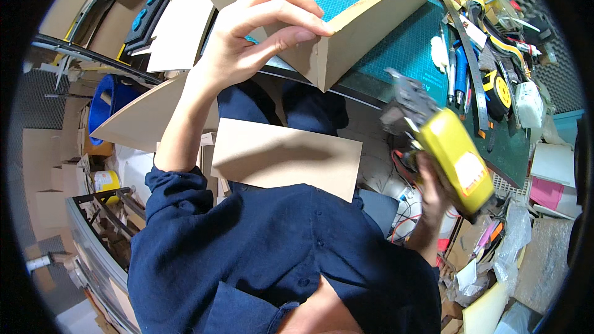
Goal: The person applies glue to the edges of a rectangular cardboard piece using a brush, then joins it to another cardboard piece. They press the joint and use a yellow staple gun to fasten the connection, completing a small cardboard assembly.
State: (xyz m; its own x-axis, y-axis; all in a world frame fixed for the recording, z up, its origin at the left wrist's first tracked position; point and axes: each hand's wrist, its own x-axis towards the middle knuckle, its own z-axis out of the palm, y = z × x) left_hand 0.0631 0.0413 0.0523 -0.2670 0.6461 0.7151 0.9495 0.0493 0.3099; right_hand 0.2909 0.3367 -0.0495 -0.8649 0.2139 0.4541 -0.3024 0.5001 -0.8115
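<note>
At 12 o'clock: left hand pinches folded cardboard upright, steadying it | 3 o'clock: right hand grips yellow tool | green desk behind.

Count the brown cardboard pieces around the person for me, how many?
3, maybe more hidden: a folded cardboard piece pinched by the left hand, a flat cardboard rectangle on the lap, a pointed cardboard sheet lower left.
</note>
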